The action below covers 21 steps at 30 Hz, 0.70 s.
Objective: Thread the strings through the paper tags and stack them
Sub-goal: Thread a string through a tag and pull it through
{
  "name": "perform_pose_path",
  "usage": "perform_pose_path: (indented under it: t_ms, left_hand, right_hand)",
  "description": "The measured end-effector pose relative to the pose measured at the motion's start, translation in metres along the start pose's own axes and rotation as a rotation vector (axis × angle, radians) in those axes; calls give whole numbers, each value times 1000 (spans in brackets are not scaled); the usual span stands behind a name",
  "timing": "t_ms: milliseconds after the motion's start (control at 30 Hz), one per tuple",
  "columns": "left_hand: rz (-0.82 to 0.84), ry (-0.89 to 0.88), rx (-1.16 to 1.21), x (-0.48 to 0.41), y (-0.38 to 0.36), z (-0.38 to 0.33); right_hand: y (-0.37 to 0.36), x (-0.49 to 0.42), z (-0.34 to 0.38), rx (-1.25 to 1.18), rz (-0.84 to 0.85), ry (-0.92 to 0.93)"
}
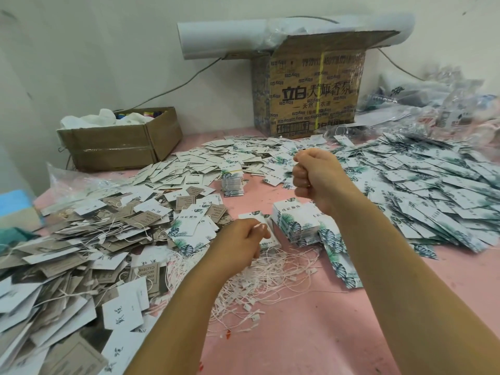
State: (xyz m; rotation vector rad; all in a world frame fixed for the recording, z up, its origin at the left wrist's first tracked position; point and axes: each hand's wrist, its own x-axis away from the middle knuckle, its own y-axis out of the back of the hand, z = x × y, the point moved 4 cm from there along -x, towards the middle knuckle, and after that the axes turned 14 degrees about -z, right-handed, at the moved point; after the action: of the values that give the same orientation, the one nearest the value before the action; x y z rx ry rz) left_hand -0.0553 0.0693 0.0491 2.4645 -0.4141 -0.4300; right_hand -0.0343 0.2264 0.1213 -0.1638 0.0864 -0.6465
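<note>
My left hand (243,239) pinches a small set of white leaf-printed paper tags (263,231) low over the pink table (324,320). My right hand (315,174) is raised above and to the right, fingers curled into a fist, apparently pulling a thin white string that is too fine to make out. A heap of loose white strings (259,280) with plastic clasps lies under my left wrist. A neat stack of leaf tags (295,220) stands just right of the left hand. A banded bundle of tags (232,182) stands further back.
Grey and white threaded tags (81,253) pile up at the left, loose leaf tags (433,190) spread across the right. A low open carton (119,142) sits back left, a tall printed carton (313,90) under a paper roll (221,39) at the back wall.
</note>
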Motion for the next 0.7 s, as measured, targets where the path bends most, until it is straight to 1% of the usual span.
perform_pose_path:
  t_ms: [200,300,367,433,500,567,633,700]
  left_hand:
    - [143,5,-45,3,-5,-1]
    - [168,-12,-56,5,-2,-3]
    - [170,-16,-79,6,3,-2]
    - [202,2,-94,7,9,1]
    - [244,51,-82,8,13,3]
    - [259,74,-47,9,13,1]
    - [225,29,-47,9,12,-1]
    - [185,-14,-75,8,11,0]
  right_hand:
    - [11,-14,-4,502,-167,233]
    - [17,-20,-4,762,-264,366]
    - [26,-26,-4,909,-304,385]
    - [35,-30,-3,1028,-318,357]
    - [42,-32,-6,1083,-276,299]
    - [43,-30,-12,1104,-180,219]
    - [39,-26,-19,1133,-64,134]
    - [34,-23,-25,1227,28,81]
